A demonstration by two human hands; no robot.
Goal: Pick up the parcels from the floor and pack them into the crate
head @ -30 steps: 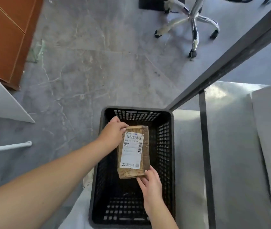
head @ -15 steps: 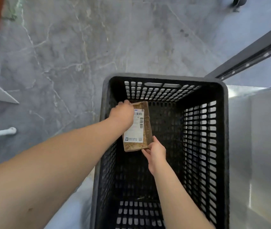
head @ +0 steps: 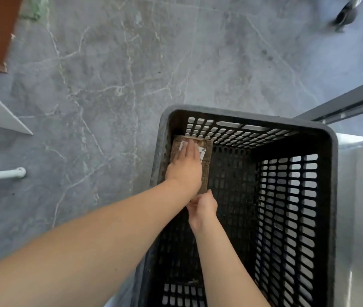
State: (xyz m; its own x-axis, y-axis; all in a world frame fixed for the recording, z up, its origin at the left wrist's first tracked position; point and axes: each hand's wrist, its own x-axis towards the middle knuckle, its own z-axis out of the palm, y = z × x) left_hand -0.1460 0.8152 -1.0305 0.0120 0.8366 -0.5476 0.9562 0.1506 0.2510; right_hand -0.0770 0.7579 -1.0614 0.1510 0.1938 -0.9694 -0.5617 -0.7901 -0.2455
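Parcel (head: 206, 161) is set in the crate (head: 246, 117), far-left corner, against the left wall. Its long axis runs near-to-far, parallel to that wall. Left hand (head: 186, 166) is laid flat on top, fingers (head: 190, 149) straight and together, pointing at the far wall: pressing, not gripping. Right hand (head: 203, 206) is at the near end, fingers curled on that edge; a firm pinch can't be confirmed. The parcel lies ahead of both hands, so release is judged to mean pulling back along the axis. Whether it rests on the crate bottom can't be told.
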